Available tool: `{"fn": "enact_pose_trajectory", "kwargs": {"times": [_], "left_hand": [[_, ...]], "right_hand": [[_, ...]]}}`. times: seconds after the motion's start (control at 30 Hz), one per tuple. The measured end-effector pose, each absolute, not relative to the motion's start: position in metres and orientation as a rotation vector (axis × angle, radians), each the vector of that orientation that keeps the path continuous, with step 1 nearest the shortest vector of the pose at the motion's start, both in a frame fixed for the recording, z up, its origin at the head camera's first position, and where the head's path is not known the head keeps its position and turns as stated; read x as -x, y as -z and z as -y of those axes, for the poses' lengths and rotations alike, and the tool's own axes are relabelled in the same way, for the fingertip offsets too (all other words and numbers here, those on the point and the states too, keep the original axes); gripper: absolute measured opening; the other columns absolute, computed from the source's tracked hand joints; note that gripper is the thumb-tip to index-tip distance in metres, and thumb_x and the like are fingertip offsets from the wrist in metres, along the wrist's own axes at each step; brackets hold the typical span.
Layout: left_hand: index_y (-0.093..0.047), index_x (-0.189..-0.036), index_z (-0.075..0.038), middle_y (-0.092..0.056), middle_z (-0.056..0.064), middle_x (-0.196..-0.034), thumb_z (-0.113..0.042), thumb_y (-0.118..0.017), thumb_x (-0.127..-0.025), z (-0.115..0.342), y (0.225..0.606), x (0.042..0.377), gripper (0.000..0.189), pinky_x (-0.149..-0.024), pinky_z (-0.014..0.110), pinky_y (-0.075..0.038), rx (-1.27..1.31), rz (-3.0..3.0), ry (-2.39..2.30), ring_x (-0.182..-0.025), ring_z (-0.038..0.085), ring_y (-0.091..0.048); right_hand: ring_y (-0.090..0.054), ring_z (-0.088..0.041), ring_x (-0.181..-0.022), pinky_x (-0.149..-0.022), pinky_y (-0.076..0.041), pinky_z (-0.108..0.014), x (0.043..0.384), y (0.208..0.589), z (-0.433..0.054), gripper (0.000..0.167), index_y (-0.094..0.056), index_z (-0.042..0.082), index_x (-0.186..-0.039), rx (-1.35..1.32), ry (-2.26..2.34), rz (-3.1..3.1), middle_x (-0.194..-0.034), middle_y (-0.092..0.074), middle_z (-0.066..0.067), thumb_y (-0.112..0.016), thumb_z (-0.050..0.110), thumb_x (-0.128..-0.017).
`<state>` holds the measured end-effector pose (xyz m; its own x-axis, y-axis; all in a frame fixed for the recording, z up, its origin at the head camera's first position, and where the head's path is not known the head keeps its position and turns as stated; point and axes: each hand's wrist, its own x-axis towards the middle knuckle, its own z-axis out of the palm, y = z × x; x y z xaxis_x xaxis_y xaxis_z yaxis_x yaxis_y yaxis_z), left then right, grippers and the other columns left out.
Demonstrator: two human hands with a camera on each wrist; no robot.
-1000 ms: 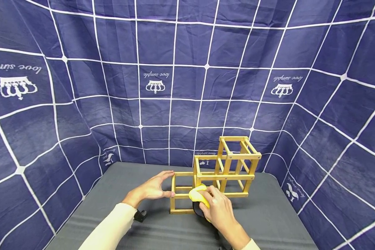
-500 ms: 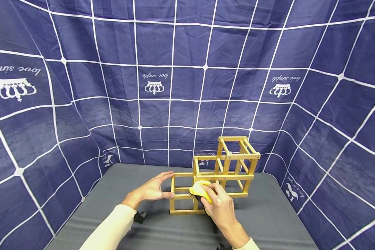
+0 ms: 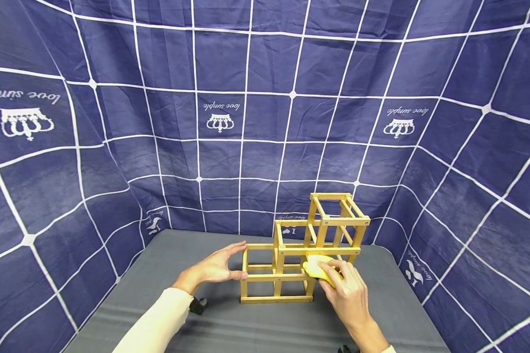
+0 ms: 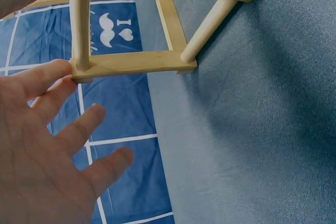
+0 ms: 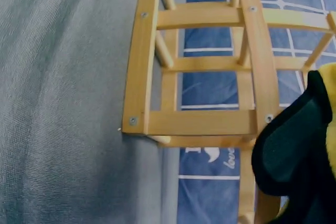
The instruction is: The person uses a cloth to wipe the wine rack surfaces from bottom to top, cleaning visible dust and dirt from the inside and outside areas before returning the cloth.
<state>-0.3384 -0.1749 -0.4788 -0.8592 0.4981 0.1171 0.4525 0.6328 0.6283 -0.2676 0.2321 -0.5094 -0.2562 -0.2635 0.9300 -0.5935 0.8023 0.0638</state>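
Note:
A light wooden rack [image 3: 277, 278], built of slats and rods in stepped open cubes, stands on the grey surface. My left hand [image 3: 216, 264] spans its left end, thumb at the front corner and fingertips at the back corner. In the left wrist view the other fingers [image 4: 107, 171] of that hand stick out past the wood. My right hand [image 3: 346, 291] pinches a folded yellow cloth [image 3: 319, 267] against the front of the rack, below the middle rail. The right wrist view shows the cloth's dark backing [image 5: 286, 145] beside the rack's corner; the right hand is out of sight there.
Grey fabric [image 3: 221, 323] covers the work surface. Blue cloth with white grid lines [image 3: 265, 117] hangs behind and at both sides. The rack's tallest cube [image 3: 340, 220] rises at the right, near the back cloth.
My right hand has moved the yellow cloth rightward along the rack, from its lower left part toward the taller cubes. The left hand and the rack stay in place.

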Motion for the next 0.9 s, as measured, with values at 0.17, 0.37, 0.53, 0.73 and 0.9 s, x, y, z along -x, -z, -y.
{"fn": "enact_pose_trajectory", "kwargs": {"times": [0.17, 0.37, 0.53, 0.73, 0.9], "left_hand": [[-0.048, -0.177, -0.005, -0.046, 0.016, -0.186, -0.042, -0.092, -0.098, 0.178, 0.480, 0.339, 0.097, -0.142, 0.072, -0.035, -0.825, -2.762, -1.050, -0.174, 0.049, -0.041], [-0.047, -0.177, -0.005, -0.045, 0.017, -0.186, -0.043, -0.091, -0.099, 0.178, 0.483, 0.340, 0.098, -0.142, 0.073, -0.034, -0.831, -2.749, -1.072, -0.174, 0.049, -0.040], [-0.047, -0.176, -0.002, -0.048, 0.019, -0.184, -0.040, -0.092, -0.099, 0.177, 0.483, 0.339, 0.097, -0.142, 0.073, -0.034, -0.860, -2.761, -1.078, -0.173, 0.050, -0.042], [-0.048, -0.175, 0.000, -0.049, 0.019, -0.183, -0.039, -0.093, -0.098, 0.178, 0.482, 0.338, 0.097, -0.141, 0.073, -0.035, -0.858, -2.768, -1.079, -0.172, 0.050, -0.043], [-0.048, -0.175, -0.001, -0.048, 0.019, -0.184, -0.041, -0.092, -0.099, 0.178, 0.483, 0.339, 0.097, -0.141, 0.072, -0.037, -0.864, -2.768, -1.072, -0.172, 0.050, -0.044]], "right_hand": [[-0.071, -0.023, -0.088, -0.076, -0.064, -0.047, 0.268, 0.519, -0.229, 0.062, -0.088, 0.016, -0.122, -0.666, -0.346, 1.969, -0.109, -0.074, -0.006, -0.109, 0.010, -0.064], [-0.071, -0.020, -0.088, -0.070, -0.062, -0.042, 0.267, 0.524, -0.229, 0.067, -0.087, 0.017, -0.119, -0.674, -0.359, 1.960, -0.108, -0.073, -0.005, -0.113, 0.009, -0.057], [-0.074, -0.033, -0.094, -0.086, -0.061, -0.041, 0.274, 0.515, -0.233, 0.037, -0.088, 0.012, -0.125, -0.682, -0.442, 1.795, -0.110, -0.078, -0.014, -0.095, 0.016, -0.089], [-0.073, -0.036, -0.095, -0.091, -0.055, -0.034, 0.274, 0.514, -0.242, 0.038, -0.089, 0.008, -0.122, -0.678, -0.515, 1.704, -0.109, -0.080, -0.017, -0.068, 0.039, -0.119], [-0.068, -0.032, -0.095, -0.112, -0.047, -0.006, 0.268, 0.514, -0.262, 0.028, -0.087, -0.002, -0.113, -0.578, -0.613, 1.625, -0.102, -0.076, -0.024, -0.076, 0.020, -0.101]]}}
